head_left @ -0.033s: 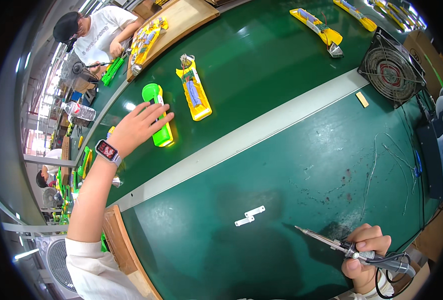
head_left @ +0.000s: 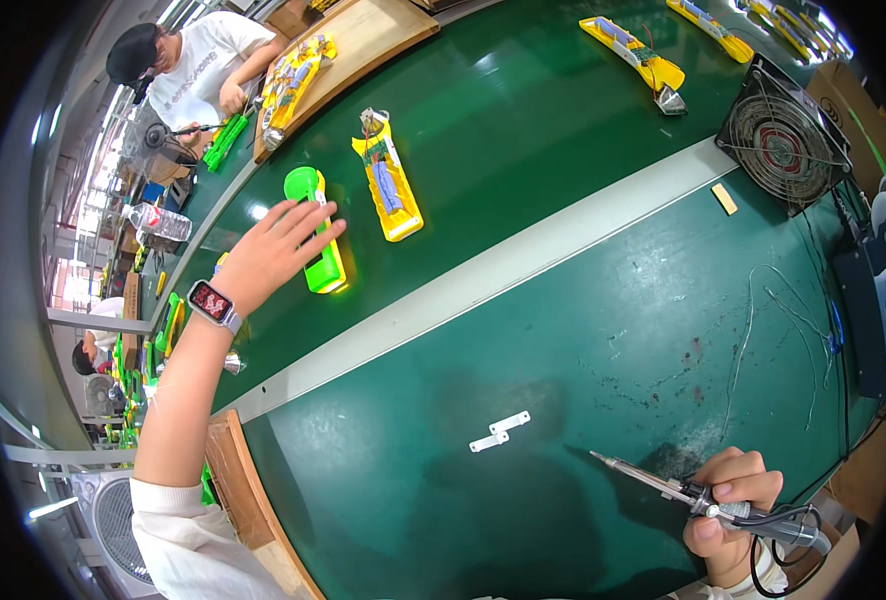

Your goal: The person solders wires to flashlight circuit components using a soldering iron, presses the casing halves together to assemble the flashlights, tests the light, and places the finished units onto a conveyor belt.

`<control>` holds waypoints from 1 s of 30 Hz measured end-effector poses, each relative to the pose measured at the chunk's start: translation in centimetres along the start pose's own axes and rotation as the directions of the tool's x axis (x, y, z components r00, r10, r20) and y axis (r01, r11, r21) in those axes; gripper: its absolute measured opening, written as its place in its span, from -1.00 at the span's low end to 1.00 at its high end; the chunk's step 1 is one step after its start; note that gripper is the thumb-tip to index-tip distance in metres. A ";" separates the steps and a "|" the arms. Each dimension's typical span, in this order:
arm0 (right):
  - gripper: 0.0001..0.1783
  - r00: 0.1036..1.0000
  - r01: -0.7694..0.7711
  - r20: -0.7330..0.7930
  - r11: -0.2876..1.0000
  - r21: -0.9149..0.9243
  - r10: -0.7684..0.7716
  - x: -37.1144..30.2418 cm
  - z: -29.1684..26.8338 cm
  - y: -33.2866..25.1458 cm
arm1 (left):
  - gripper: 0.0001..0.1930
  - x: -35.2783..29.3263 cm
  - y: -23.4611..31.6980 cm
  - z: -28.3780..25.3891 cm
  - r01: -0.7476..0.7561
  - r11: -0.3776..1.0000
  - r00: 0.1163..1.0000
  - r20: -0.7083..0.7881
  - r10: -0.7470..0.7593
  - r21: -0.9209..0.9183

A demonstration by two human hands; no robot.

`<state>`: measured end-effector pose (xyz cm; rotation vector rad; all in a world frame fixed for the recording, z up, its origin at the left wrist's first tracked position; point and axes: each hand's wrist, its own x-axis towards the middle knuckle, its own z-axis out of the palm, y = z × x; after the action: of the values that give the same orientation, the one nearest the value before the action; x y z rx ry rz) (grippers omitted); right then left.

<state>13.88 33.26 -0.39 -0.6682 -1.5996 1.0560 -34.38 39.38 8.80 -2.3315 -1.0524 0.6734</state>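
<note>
My left hand (head_left: 281, 250), a watch (head_left: 213, 301) on its wrist, reaches over the far belt with fingers spread. Its fingertips lie over a green and yellow flashlight-like housing (head_left: 327, 274), partly hiding it; whether they touch it I cannot tell. Just right of that lies an opened yellow housing (head_left: 400, 217) with a blue cell and wires inside. At the lower right my right hand (head_left: 733, 500) is closed around a soldering iron (head_left: 663, 484), its tip pointing left. Two small white metal strips (head_left: 500, 432) rest on the green bench between my hands.
A black fan (head_left: 785, 137) stands at the right, near a small yellowish block (head_left: 725, 199) and thin loose wire (head_left: 738, 370). More yellow housings (head_left: 635, 54) lie farther along the belt. A co-worker (head_left: 203, 75) sits at the upper left. A wooden-edged tray (head_left: 253, 490) borders the bench's left.
My left hand has shifted very slightly over the green housing. The right hand and soldering iron look unmoved.
</note>
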 end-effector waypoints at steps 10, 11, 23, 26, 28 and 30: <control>-0.53 0.998 0.055 0.027 0.998 -0.004 -0.055 -0.1 -0.3 0.0 | -0.17 10.8 4.4 0.2 0.839 0.118 0.408 0.470 -0.783 -0.531; -0.53 0.996 0.084 0.021 0.996 -0.030 -0.084 -0.1 -0.2 0.3 | -0.20 11.2 4.3 0.4 0.843 0.110 0.402 0.481 -0.779 -0.526; -0.66 0.961 0.230 -0.162 0.973 0.032 -0.222 0.6 0.9 2.2 | -0.14 0.2 10.9 -11.8 0.798 0.106 0.429 0.436 -0.791 -0.594; -0.69 0.963 0.225 -0.156 0.974 0.025 -0.219 0.7 0.9 2.3 | -0.19 -5.5 17.4 -15.7 0.817 0.002 0.353 0.499 -0.791 -0.576; -0.71 0.964 0.231 -0.146 0.972 0.043 -0.223 0.7 0.9 2.3 | -0.18 -8.6 22.2 -18.0 0.845 -0.032 0.285 0.500 -0.818 -0.534; -0.74 0.962 0.237 -0.151 0.971 0.042 -0.228 0.7 1.0 2.3 | -0.15 -10.9 26.8 -19.9 0.876 -0.108 0.180 0.525 -0.832 -0.471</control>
<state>12.51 34.61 -2.15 -0.4911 -1.4740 0.8592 -14.11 10.72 10.04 -1.2989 -2.8690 -0.3639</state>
